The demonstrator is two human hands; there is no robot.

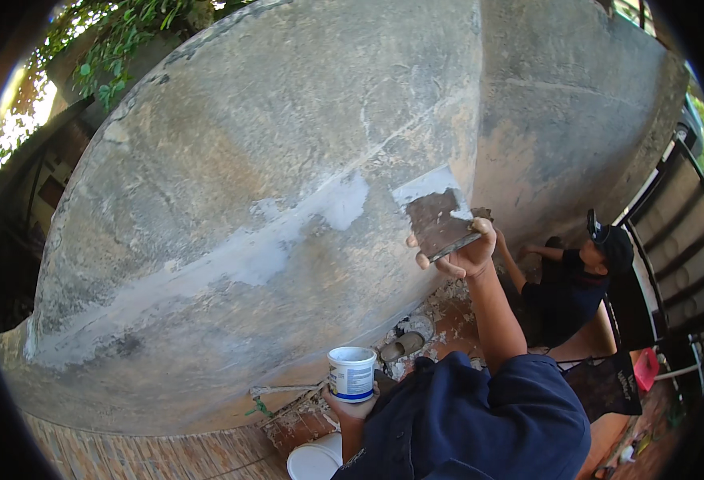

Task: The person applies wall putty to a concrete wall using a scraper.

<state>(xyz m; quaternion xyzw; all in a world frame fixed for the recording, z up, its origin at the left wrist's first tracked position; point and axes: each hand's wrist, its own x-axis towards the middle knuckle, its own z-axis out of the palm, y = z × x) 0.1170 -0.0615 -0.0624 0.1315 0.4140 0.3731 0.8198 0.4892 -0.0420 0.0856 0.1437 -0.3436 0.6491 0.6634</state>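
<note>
From the head view, I see a flat plate (433,224) between two and three o'clock of centre, its brown face edged with whitish paste (425,187); the right hand (472,254) holds its lower edge, fingers curled and spread. It looks stiff, fairly light, best gripped there, away from slippery smears. At six o'clock the left hand (352,407) cups a round, smooth plastic tub (352,378); I cannot tell its fingers' spread. Toward nine, a chalky streak (240,252) crosses the rough, mottled wall (288,120).
</note>
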